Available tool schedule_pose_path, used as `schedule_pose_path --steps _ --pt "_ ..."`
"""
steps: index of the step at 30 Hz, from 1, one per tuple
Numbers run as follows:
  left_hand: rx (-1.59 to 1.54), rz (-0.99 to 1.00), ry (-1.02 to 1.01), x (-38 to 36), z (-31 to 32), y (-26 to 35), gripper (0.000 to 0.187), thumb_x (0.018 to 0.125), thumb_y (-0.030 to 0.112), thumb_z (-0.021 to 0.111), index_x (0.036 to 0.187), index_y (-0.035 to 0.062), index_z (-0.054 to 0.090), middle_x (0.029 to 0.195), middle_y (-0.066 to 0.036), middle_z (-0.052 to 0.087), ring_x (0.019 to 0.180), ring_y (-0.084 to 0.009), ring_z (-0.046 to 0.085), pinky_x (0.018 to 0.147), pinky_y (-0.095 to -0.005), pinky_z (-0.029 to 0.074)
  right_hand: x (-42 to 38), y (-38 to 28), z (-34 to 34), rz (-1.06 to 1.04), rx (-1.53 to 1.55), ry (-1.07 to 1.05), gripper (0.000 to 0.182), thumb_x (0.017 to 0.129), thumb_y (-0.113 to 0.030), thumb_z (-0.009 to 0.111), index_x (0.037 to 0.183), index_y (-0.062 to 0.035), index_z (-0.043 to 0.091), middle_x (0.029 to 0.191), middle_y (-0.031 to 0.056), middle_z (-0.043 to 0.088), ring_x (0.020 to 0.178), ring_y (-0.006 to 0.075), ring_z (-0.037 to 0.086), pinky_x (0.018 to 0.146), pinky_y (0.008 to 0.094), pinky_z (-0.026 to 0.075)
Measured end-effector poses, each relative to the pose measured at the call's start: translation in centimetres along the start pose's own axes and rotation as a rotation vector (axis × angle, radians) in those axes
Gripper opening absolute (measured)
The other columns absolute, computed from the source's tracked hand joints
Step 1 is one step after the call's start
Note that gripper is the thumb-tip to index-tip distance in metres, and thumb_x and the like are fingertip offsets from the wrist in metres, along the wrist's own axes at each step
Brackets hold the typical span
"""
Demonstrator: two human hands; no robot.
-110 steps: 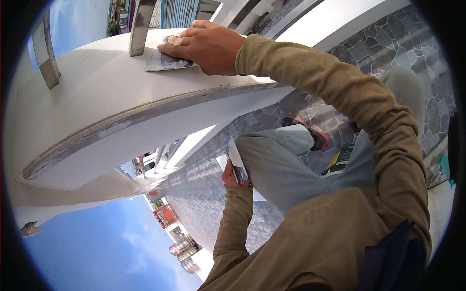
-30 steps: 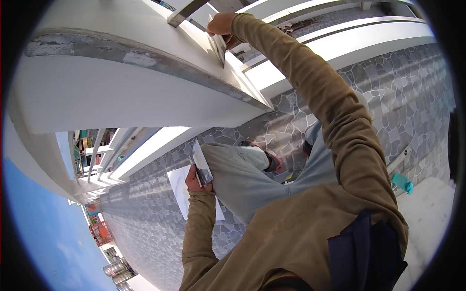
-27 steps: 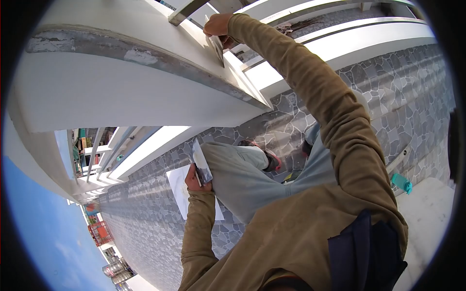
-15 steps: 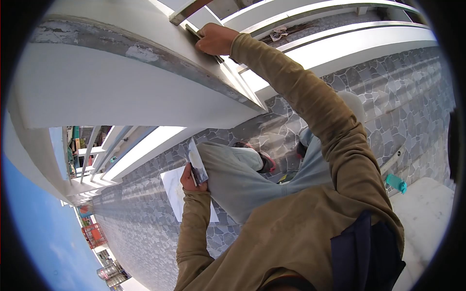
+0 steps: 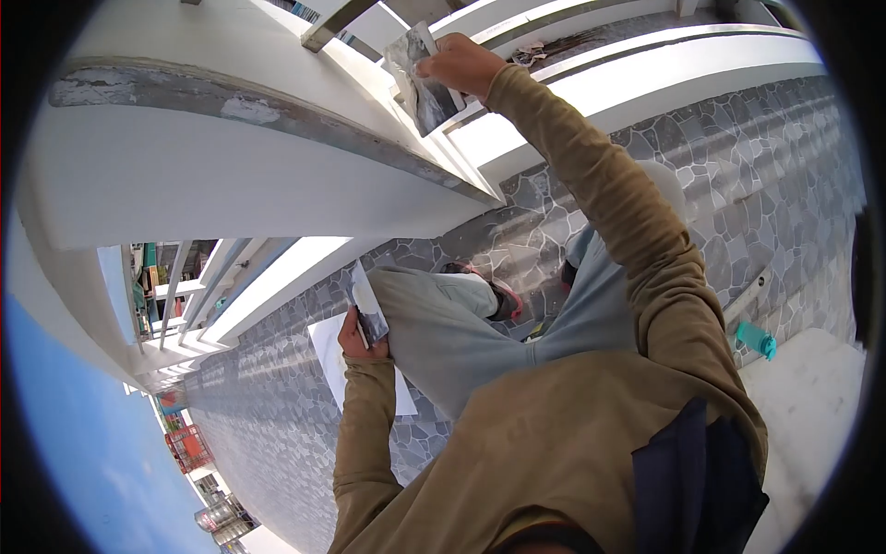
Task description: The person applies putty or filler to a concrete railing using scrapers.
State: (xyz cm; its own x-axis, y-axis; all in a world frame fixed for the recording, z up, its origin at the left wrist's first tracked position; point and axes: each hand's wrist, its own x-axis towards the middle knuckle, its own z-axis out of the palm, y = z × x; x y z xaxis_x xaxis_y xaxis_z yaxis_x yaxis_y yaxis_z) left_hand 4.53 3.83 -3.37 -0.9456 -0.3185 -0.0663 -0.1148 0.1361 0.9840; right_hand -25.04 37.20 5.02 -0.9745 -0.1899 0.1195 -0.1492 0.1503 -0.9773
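Note:
My right hand (image 5: 464,66), at the end of the raised arm, is closed around a flat rectangular plastering trowel (image 5: 426,90). Grey and white smears cover the trowel's broad face, which overlaps the edge of the white wall ledge (image 5: 351,83) in this view. Low at the left, beside my knee, my left hand (image 5: 358,340) grips a second flat metal trowel (image 5: 371,319) with white paste on its blade. Behind that hand shows a white sheet (image 5: 328,355) over the stone floor.
A white wall (image 5: 249,175) with a rough grey edge (image 5: 157,88) spans the upper left. White railings (image 5: 646,92) run along the top right. Grey stone-patterned paving (image 5: 748,194) surrounds my legs. A turquoise bottle (image 5: 757,341) stands by a pale slab (image 5: 803,406) at right.
My right hand has moved slightly right, away from the wall ledge, and the trowel in it has turned from edge-on to show its broad face. My left hand keeps its hold, nearly still.

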Motion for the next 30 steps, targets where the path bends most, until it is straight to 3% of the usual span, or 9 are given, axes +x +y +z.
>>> schedule_pose_path --steps 2,12,15,17,21,24,26,27,30 --pt "-0.696 -0.388 0.000 0.2 0.5 1.4 0.026 0.091 0.009 0.042 0.110 -0.0045 0.052 0.093 -0.004 0.061 0.078 -0.0084 0.058 0.062 -0.0174 0.047 2.1 0.3 0.5 0.065 0.001 -0.012 0.029 0.075 -0.020 0.058 0.075 0.0098 0.059 0.059 0.0084 0.053 0.049 0.0140 0.048 0.044 0.0303 0.040" --pt "-0.851 -0.394 -0.165 0.5 -1.2 -0.3 0.031 0.094 0.019 0.038 0.113 0.0005 0.054 0.104 -0.010 0.063 0.092 -0.0217 0.063 0.076 -0.0319 0.054 4.5 -1.3 1.8 0.287 0.098 -0.239 0.016 0.073 -0.010 0.051 0.078 0.0034 0.057 0.069 0.0138 0.058 0.054 0.0223 0.059 0.051 0.0329 0.054" --pt "-0.675 -0.443 0.169 0.4 -0.3 0.2 0.028 0.094 0.021 0.039 0.105 0.0024 0.057 0.085 -0.004 0.066 0.053 -0.0125 0.059 0.029 -0.0206 0.037 4.8 -1.3 2.5 0.302 0.108 -0.234 0.026 0.073 -0.019 0.053 0.086 0.0028 0.060 0.078 0.0157 0.061 0.057 0.0207 0.061 0.049 0.0312 0.053" --pt "-0.843 -0.392 -0.153 0.7 -2.6 -2.0 0.032 0.094 0.021 0.039 0.113 0.0006 0.055 0.104 -0.009 0.063 0.092 -0.0199 0.063 0.075 -0.0312 0.054 5.2 -1.4 2.9 0.329 0.097 -0.237 0.025 0.075 -0.017 0.052 0.092 0.0003 0.061 0.081 0.0131 0.061 0.059 0.0207 0.062 0.051 0.0338 0.053" --pt "-0.752 -0.384 -0.098 0.9 -2.7 -2.2 0.032 0.093 0.020 0.039 0.113 0.0003 0.054 0.104 -0.009 0.063 0.091 -0.0193 0.063 0.074 -0.0301 0.054 8.9 1.5 4.2 0.186 -0.009 -0.230 0.026 0.078 -0.018 0.052 0.096 -0.0013 0.060 0.079 0.0095 0.060 0.061 0.0211 0.061 0.053 0.0353 0.053" --pt "-0.803 -0.377 -0.160 0.8 -2.0 -1.8 0.032 0.093 0.020 0.040 0.113 0.0002 0.055 0.103 -0.008 0.063 0.090 -0.0184 0.063 0.071 -0.0284 0.054 13.9 5.5 6.0 -0.239 -0.122 -0.295 0.030 0.073 -0.019 0.051 0.087 0.0062 0.061 0.082 0.0181 0.061 0.063 0.0251 0.058 0.057 0.0376 0.051" --pt "-0.464 -0.332 0.224 0.7 -0.1 -0.6 0.025 0.093 0.020 0.041 0.101 0.0040 0.059 0.082 -0.002 0.066 0.053 -0.0113 0.060 0.029 -0.0201 0.036 13.3 3.9 5.6 -0.346 -0.434 -0.198 0.036 0.073 -0.021 0.050 0.089 0.0088 0.061 0.084 0.0203 0.061 0.066 0.0272 0.057 0.064 0.0356 0.048" --pt "-0.466 -0.333 0.222 0.7 0.2 0.1 0.025 0.093 0.020 0.041 0.101 0.0040 0.059 0.082 -0.002 0.066 0.053 -0.0113 0.060 0.029 -0.0201 0.036 4.6 -4.3 2.4 0.033 -0.251 -0.167 0.038 0.072 -0.022 0.049 0.089 0.0100 0.060 0.085 0.0219 0.061 0.072 0.0305 0.059 0.070 0.0351 0.047" --pt "-0.667 -0.451 0.149 0.7 0.7 1.0 0.025 0.093 0.021 0.042 0.100 0.0047 0.059 0.081 -0.002 0.065 0.055 -0.0107 0.060 0.029 -0.0200 0.036 3.8 -3.9 3.5 -0.120 -0.196 0.005 0.035 0.075 -0.023 0.053 0.082 0.0102 0.060 0.069 0.0147 0.060 0.059 0.0221 0.056 0.057 0.0339 0.047"
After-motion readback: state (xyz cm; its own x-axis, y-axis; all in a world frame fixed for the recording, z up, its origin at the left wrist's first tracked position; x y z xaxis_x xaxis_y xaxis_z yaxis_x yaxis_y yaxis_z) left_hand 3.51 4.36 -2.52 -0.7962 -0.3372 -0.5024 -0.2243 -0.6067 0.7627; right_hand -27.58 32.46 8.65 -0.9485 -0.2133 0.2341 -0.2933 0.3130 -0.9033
